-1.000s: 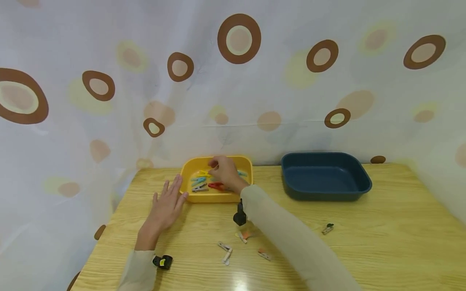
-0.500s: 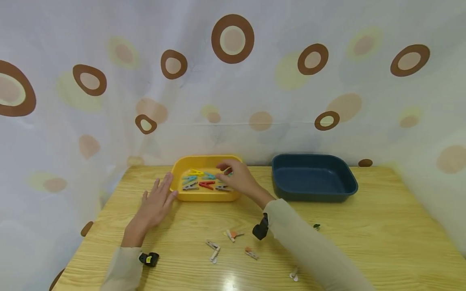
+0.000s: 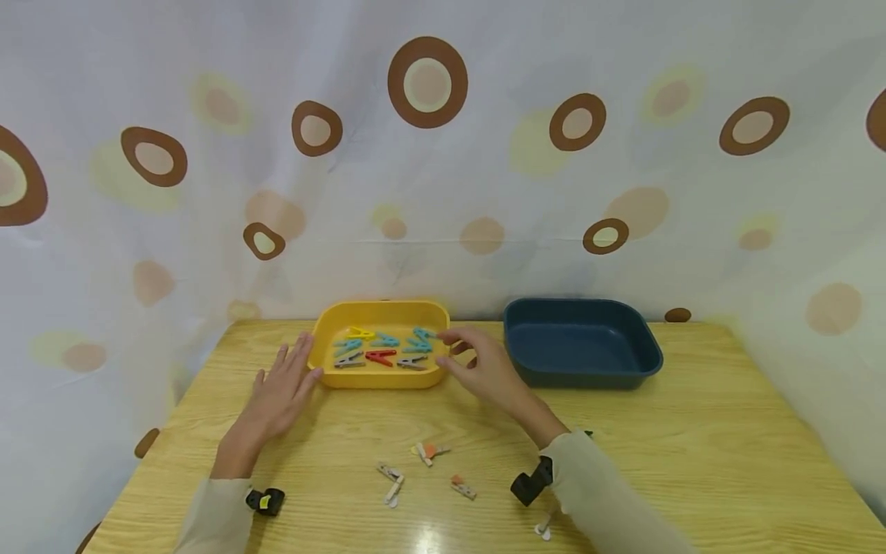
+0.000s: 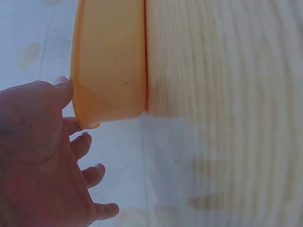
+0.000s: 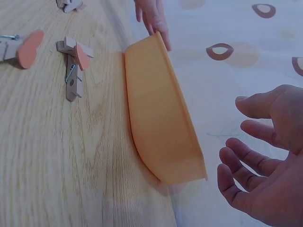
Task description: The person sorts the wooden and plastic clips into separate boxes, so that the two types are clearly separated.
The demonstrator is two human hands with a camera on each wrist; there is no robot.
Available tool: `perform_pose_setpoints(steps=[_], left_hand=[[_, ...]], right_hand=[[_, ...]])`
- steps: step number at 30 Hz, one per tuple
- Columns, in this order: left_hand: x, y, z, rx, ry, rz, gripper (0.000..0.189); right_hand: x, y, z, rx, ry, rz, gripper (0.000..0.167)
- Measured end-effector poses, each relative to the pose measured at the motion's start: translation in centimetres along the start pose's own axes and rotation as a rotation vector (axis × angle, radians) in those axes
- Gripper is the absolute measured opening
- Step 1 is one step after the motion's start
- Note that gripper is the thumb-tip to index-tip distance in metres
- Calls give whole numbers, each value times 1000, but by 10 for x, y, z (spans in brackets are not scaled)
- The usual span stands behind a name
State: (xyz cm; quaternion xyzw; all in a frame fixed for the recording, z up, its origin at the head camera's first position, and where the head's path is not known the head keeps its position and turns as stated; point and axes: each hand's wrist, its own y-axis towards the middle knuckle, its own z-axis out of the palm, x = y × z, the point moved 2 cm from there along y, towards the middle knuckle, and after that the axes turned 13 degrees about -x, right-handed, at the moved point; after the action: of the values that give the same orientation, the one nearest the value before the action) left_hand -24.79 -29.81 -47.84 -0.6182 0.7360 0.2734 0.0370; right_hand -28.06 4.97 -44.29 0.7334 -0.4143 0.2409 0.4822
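A yellow plastic tray (image 3: pixel 388 380) holds several plastic clothespins: a yellow clothespin (image 3: pixel 361 333), a red clothespin (image 3: pixel 380 357), and several blue and grey ones. Against the tray's left rim rests my left hand (image 3: pixel 278 396), its fingers spread and fairly straight. The left wrist view shows that hand (image 4: pixel 42 146) with thumb and index finger touching the rim. My right hand (image 3: pixel 490 375) hovers at the right rim, fingers loosely bent, nothing between them. In the right wrist view, a gap separates that hand (image 5: pixel 270 165) from the tray (image 5: pixel 163 113).
A dark blue tray (image 3: pixel 584 380) stands to the right of the yellow one, with the patterned cloth behind both. Wooden clothespins lie on the near table, including one with an orange piece (image 3: pixel 463 488), a pair (image 3: pixel 392 478), and another (image 3: pixel 543 531) by the right sleeve.
My right hand has drawn out of the yellow tray to its right rim, uncovering the clothespins inside. The left hand stays at the left rim. The whole view has shifted.
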Motion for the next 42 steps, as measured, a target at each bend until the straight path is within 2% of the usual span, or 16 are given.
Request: perform_pose_setpoints(steps=[10,17,23,27,32,38,42], left_hand=[[-6,-10,-10,-26,23,8,66],[-13,-20,-12,-41,13,9,64],[-25,-29,-14,-89,-78,51,60],[-34,-37,-19,-136,-143,39,58],[-49,-46,-22,-203,-182,39,52],[-70,-53,-18,-211,-273,93,46],[-81,-55,-10,-204,-320,98,43]], right_hand=[[4,-27,-28,-33,-73,-21,45],[-4,-43,-55,-51,-175,-77,52],[-12,-56,-80,-47,-235,-85,57],[-18,-62,-96,-54,-280,-88,61],[-26,-67,-120,-96,-344,-105,63],[-37,-66,-147,-162,-429,-117,67],[-45,-66,-160,-186,-474,-141,69]])
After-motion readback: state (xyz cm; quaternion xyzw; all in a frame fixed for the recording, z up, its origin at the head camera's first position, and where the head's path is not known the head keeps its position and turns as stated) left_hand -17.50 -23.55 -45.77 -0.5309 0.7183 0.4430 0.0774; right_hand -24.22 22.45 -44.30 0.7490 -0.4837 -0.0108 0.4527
